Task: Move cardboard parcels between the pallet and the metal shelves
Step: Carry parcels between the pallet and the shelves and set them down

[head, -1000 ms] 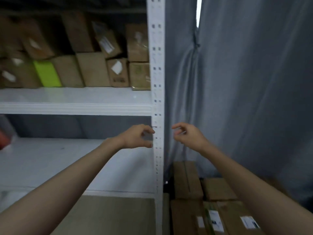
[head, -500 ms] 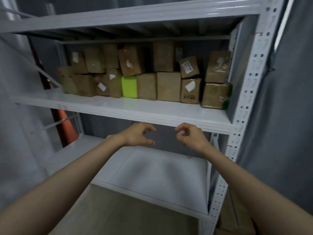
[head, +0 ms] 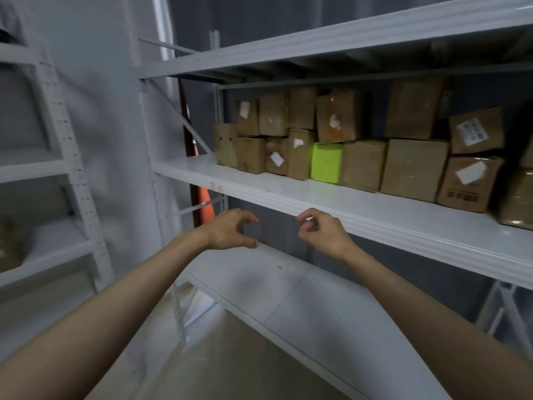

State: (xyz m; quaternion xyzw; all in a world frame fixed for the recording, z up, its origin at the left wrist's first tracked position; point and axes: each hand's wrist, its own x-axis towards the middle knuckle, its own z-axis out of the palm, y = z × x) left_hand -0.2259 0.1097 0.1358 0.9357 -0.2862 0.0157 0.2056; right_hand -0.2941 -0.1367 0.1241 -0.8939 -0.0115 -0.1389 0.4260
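White metal shelves (head: 331,203) fill the view in front of us, with grey curtain behind them and a second rack (head: 72,157) off to the left. Our left hand (head: 227,230) and right hand (head: 323,232) hang in the air just below the front lip of the middle shelf, both empty, fingers loosely curled, close to each other and touching nothing. The cardboard parcels (head: 360,145) sit well back on that shelf, stacked two high in an uneven row, with a bright green box (head: 326,163) wedged among them; the pallet is not in view. We judge the next move is a reach up and in for one parcel. The upper boxes lean on their neighbours, so pulling a lower one could tip the one above onto the shelf or off its edge. A one-handed grab at a taped, glossy side could also slip. The lower shelf (head: 288,298) lies bare and pale beneath our arms, an orange cone (head: 206,204) stands behind the frame, and a plain floor (head: 230,356) shows below.
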